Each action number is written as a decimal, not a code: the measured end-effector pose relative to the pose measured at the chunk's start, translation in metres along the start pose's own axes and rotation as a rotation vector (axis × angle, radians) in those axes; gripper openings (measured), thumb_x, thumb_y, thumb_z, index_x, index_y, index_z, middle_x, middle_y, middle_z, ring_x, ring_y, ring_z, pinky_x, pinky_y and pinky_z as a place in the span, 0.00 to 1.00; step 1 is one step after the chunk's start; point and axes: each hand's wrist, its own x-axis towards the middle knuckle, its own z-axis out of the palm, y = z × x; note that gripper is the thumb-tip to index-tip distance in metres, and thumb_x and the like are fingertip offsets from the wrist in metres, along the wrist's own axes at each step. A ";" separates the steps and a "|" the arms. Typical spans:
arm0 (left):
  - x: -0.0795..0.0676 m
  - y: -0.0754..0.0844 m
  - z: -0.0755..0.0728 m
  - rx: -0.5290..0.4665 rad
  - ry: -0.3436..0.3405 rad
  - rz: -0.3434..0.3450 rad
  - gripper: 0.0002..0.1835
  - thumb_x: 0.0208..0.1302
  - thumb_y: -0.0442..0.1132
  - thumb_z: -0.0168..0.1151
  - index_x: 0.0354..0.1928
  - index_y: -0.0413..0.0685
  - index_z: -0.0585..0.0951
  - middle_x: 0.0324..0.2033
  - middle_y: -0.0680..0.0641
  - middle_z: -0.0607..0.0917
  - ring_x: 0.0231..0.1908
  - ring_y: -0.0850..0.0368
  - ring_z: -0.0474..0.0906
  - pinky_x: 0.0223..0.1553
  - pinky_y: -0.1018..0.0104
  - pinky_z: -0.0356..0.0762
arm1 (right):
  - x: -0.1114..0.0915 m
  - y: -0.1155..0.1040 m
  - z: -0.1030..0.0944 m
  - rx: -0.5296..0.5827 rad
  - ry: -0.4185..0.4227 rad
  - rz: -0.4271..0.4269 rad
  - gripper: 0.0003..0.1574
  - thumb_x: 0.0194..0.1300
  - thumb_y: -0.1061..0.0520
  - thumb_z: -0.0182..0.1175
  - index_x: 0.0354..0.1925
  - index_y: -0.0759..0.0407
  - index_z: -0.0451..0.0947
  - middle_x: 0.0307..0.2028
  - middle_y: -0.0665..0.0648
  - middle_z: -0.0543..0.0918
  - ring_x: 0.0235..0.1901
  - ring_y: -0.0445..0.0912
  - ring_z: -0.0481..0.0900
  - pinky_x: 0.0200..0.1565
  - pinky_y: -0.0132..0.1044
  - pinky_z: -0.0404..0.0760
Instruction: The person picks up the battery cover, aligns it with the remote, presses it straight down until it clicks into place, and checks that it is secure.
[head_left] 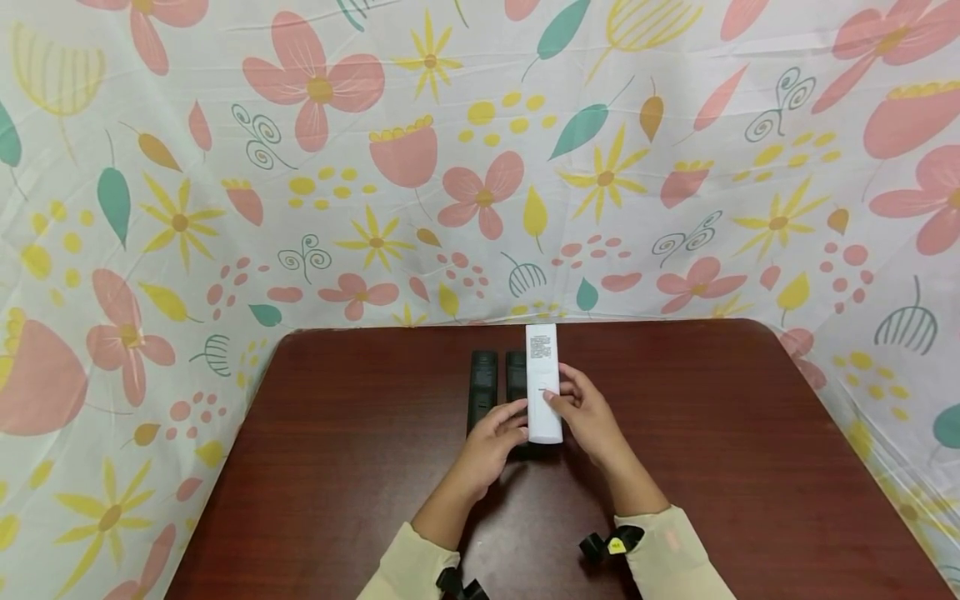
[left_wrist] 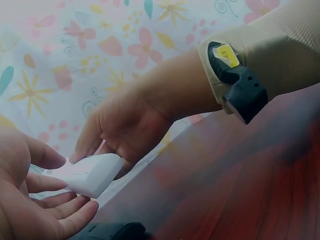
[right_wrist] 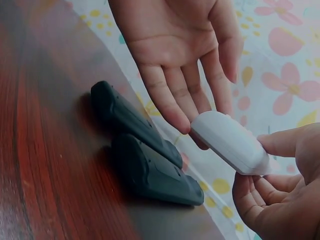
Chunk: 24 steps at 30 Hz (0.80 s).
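A white remote control is held up over the table, its back with a printed label facing up. My right hand pinches its right edge, thumb on the back and fingers beneath. My left hand is at the remote's left side; in the right wrist view its relaxed, extended fingers reach the near end of the white remote. Two black remotes lie side by side below: the left one is partly covered by my left hand, the right one mostly hidden behind the white remote.
The dark red-brown wooden table ends at a floral cloth that hangs behind it and along both sides. Black wrist cameras are strapped over the beige sleeves.
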 end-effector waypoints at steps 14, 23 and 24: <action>-0.004 -0.007 0.015 0.045 -0.036 -0.018 0.24 0.72 0.34 0.55 0.69 0.42 0.73 0.71 0.41 0.70 0.71 0.42 0.69 0.68 0.48 0.70 | -0.001 0.010 -0.016 -0.040 0.013 0.030 0.39 0.74 0.52 0.60 0.76 0.55 0.58 0.55 0.68 0.80 0.44 0.45 0.81 0.43 0.34 0.81; -0.006 -0.011 0.023 0.047 -0.073 -0.034 0.26 0.72 0.35 0.55 0.71 0.41 0.71 0.72 0.40 0.71 0.73 0.44 0.66 0.68 0.50 0.71 | 0.003 0.017 -0.025 -0.066 0.022 0.055 0.40 0.74 0.50 0.60 0.76 0.56 0.58 0.55 0.68 0.80 0.43 0.43 0.80 0.41 0.33 0.81; -0.007 -0.011 0.024 0.050 -0.079 -0.039 0.26 0.73 0.36 0.56 0.71 0.42 0.71 0.72 0.41 0.71 0.73 0.44 0.65 0.68 0.50 0.71 | 0.003 0.017 -0.026 -0.069 0.021 0.058 0.40 0.74 0.50 0.60 0.76 0.56 0.57 0.55 0.68 0.79 0.43 0.44 0.80 0.41 0.33 0.81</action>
